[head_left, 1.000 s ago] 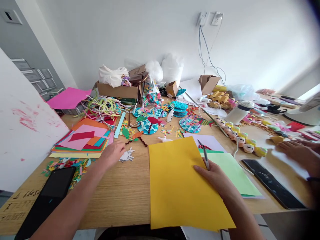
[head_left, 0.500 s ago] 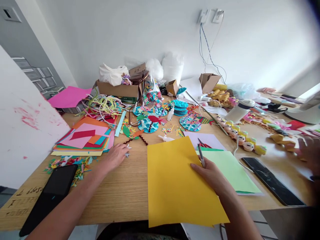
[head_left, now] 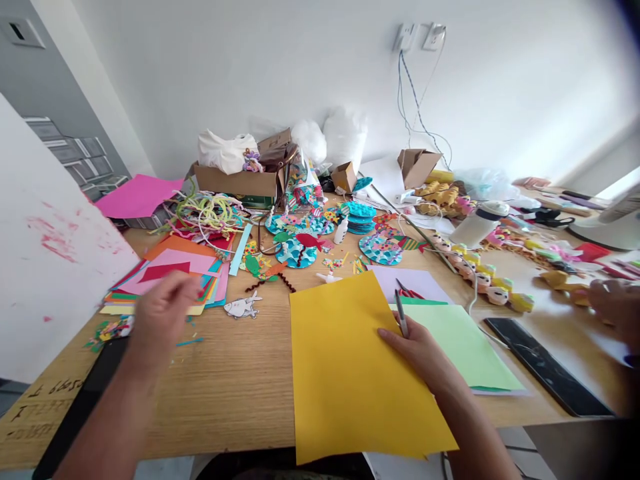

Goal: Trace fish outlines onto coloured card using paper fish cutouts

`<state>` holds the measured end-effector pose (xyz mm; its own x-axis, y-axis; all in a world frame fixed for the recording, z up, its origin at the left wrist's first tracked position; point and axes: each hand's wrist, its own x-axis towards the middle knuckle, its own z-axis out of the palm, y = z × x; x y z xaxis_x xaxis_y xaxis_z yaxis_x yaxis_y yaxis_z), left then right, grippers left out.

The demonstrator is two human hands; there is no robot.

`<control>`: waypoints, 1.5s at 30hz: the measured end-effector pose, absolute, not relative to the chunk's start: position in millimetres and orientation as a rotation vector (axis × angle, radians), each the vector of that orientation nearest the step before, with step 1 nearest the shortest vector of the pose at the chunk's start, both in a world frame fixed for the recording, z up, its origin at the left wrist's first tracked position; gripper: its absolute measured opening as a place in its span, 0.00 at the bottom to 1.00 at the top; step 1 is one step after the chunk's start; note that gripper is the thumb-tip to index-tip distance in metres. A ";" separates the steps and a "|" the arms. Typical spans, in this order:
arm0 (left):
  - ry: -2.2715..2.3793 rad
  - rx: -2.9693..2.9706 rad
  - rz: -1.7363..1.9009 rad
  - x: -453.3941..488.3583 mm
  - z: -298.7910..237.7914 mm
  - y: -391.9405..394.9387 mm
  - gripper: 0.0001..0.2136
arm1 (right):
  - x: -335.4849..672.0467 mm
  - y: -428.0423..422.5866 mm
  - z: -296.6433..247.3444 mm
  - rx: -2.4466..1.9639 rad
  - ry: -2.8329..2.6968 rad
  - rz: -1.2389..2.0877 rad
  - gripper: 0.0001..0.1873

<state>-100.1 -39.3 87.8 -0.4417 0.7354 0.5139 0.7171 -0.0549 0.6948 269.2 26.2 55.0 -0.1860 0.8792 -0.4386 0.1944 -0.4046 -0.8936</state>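
My right hand (head_left: 415,340) grips a sheet of yellow paper (head_left: 355,380) by its right side. A grey pen (head_left: 401,313) stands upright between the same fingers. The sheet hangs over the table's front edge. My left hand (head_left: 167,303) is in the air by the near edge of a stack of coloured paper (head_left: 165,257); its fingers are curled but smeared by motion, so I cannot see whether they hold anything. Between my hands lies a white paper fish (head_left: 243,307) with drawn outlines, flat on the wood.
Light green paper (head_left: 460,340) and red-handled scissors (head_left: 411,292) lie right of the yellow sheet. A black phone (head_left: 545,363) rests farther right, near another person's hand (head_left: 617,303). Paper scraps (head_left: 107,332) are at left. Behind are blue discs (head_left: 380,248), a glue bottle (head_left: 341,229) and pipe cleaners (head_left: 210,213).
My left hand has lifted off the paper fish and swung left toward the coloured stack, uncovering the fish. My right hand keeps its hold, with the yellow sheet shifted slightly left.
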 end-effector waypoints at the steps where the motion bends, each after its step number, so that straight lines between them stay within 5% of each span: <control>1: 2.073 1.534 1.780 -101.5 99.2 -42.4 0.08 | 269.4 26.4 54.4 -1.537 -1.251 1.632 0.20; 4: 1.853 1.385 1.945 -95.0 111.6 -45.7 0.08 | 270.4 26.5 51.7 -1.549 -1.249 1.612 0.20; 11: 1.826 2.349 0.550 -51.6 49.5 -5.3 0.10 | 278.0 24.6 48.2 -1.609 -1.330 1.502 0.27; 16: 1.799 2.484 0.334 -32.6 28.9 50.1 0.15 | 275.2 22.2 53.4 -1.666 -1.376 1.393 0.35; 33: 1.799 2.570 0.206 -25.3 3.7 97.1 0.09 | 264.5 26.0 50.3 -1.591 -1.462 1.386 0.30; 45: 1.901 2.476 0.425 -66.9 33.5 65.0 0.13 | 261.0 35.6 34.1 -1.553 -1.452 1.335 0.28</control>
